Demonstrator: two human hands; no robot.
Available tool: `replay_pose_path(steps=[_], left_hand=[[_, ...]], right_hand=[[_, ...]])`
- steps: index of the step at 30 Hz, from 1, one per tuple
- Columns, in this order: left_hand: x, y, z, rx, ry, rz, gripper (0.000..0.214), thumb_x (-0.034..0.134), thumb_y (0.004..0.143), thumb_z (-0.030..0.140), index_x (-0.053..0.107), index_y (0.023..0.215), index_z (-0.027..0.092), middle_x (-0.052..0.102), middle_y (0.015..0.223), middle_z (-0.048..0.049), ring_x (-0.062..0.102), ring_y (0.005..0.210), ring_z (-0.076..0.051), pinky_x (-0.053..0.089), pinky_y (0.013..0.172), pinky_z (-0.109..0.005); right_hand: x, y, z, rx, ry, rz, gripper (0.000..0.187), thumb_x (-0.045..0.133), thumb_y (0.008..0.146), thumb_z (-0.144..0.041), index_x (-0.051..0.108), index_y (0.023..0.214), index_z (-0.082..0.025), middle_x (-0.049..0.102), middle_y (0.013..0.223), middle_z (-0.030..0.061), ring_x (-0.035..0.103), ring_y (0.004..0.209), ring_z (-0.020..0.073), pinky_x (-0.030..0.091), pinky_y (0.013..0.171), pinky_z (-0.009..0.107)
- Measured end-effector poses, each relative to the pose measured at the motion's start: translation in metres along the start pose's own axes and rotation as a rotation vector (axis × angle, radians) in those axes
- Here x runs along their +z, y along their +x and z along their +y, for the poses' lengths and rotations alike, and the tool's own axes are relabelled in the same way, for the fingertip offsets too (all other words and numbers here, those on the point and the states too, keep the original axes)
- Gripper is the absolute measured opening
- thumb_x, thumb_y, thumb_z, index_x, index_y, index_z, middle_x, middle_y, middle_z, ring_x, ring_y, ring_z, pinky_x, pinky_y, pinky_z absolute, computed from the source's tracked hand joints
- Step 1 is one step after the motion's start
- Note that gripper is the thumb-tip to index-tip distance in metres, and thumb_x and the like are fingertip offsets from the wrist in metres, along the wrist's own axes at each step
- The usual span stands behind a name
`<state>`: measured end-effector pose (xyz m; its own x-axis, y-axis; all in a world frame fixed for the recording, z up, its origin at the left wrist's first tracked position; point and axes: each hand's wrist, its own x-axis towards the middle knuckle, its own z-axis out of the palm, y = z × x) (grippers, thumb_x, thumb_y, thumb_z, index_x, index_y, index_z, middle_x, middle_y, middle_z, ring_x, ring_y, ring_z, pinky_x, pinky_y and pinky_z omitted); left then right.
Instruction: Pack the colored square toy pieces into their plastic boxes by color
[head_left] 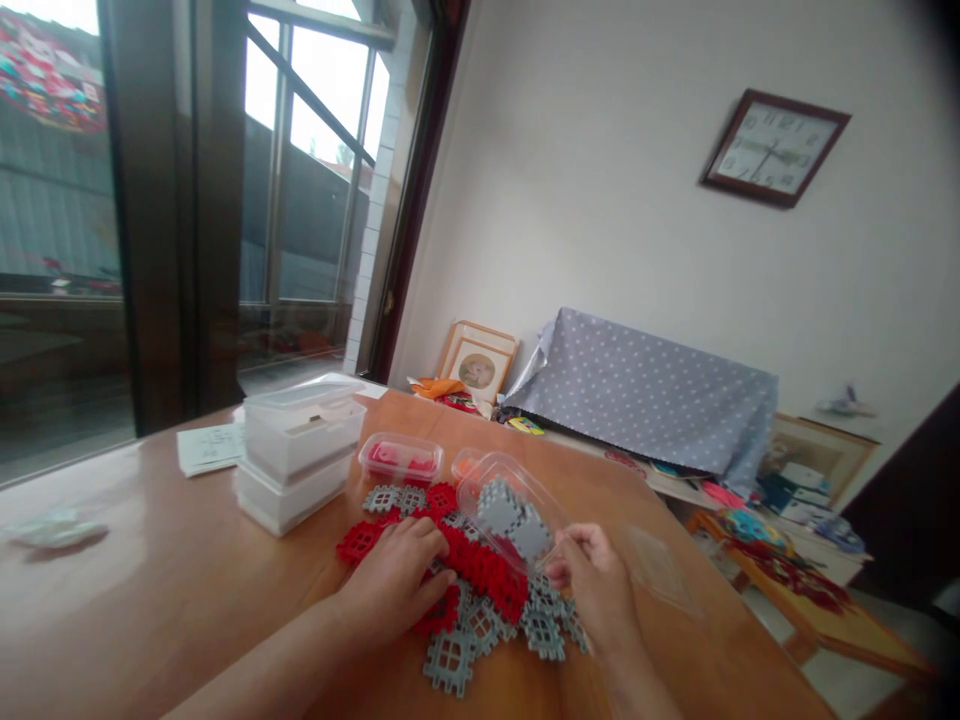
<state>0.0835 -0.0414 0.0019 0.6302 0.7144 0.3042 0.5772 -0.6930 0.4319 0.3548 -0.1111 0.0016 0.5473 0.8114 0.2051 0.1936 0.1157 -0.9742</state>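
Note:
My left hand (pixel 405 572) is curved over the near end of a row of red notched plastic building plates (pixel 487 572), thumb on the near side and fingers on the far side. My right hand (pixel 596 580) pinches the corner of a clear plastic container (pixel 480 470), which is tilted over the pile. Grey building plates (pixel 517 520) show inside or through it. Around both hands lie loose grey window-shaped plates (pixel 450 655) and more red ones (pixel 356 542). My left fingertips are partly hidden among the red plates.
Behind the pile stands a clear box of red pieces (pixel 403 460), beside another with orange pieces (pixel 466 463). Two stacked white boxes (pixel 292 465) and paper cards (pixel 210 449) are at left. A clear lid (pixel 660 568) lies right, near the table edge.

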Motion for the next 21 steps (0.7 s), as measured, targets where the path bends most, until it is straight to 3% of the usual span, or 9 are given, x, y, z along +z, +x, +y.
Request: replay_pose_path(steps=[4,8,15,21], left_hand=[[0.000,-0.002,0.001,0.004,0.032,0.004,0.013,0.063,0.091,0.036,0.066,0.093,0.024,0.066,0.102,-0.0053,0.060,0.102,-0.026,0.044,0.085,-0.035],[0.003,-0.003,0.001,0.029,0.065,0.013,0.012,0.064,0.090,0.036,0.067,0.093,0.025,0.068,0.104,-0.0046,0.061,0.103,-0.026,0.044,0.087,-0.036],[0.001,-0.001,0.000,-0.029,0.148,0.010,0.015,0.059,0.090,0.032,0.064,0.079,0.023,0.069,0.089,-0.0036,0.064,0.087,-0.022,0.043,0.074,-0.032],[-0.003,0.000,-0.003,-0.161,0.170,0.059,0.015,0.052,0.088,0.024,0.057,0.074,0.023,0.068,0.084,-0.0023,0.063,0.080,-0.019,0.036,0.064,-0.029]], right_hand=[[0.026,-0.016,0.001,-0.116,-0.128,-0.114,0.036,0.063,0.088,-0.058,0.058,0.089,-0.022,0.069,0.073,-0.0002,0.070,0.065,0.0193,0.055,0.061,0.028],[0.039,-0.027,0.005,-0.280,-0.328,-0.153,0.032,0.058,0.094,-0.053,0.062,0.090,-0.022,0.071,0.079,0.0017,0.068,0.069,0.0185,0.052,0.065,0.027],[0.043,-0.029,0.011,-0.494,-0.538,-0.067,0.025,0.056,0.097,-0.046,0.065,0.090,-0.023,0.072,0.084,0.0022,0.068,0.075,0.0181,0.049,0.071,0.027],[0.032,-0.020,0.016,-0.526,-0.543,0.046,0.028,0.056,0.097,-0.048,0.066,0.093,-0.023,0.072,0.088,0.0045,0.068,0.081,0.0201,0.050,0.075,0.029]])
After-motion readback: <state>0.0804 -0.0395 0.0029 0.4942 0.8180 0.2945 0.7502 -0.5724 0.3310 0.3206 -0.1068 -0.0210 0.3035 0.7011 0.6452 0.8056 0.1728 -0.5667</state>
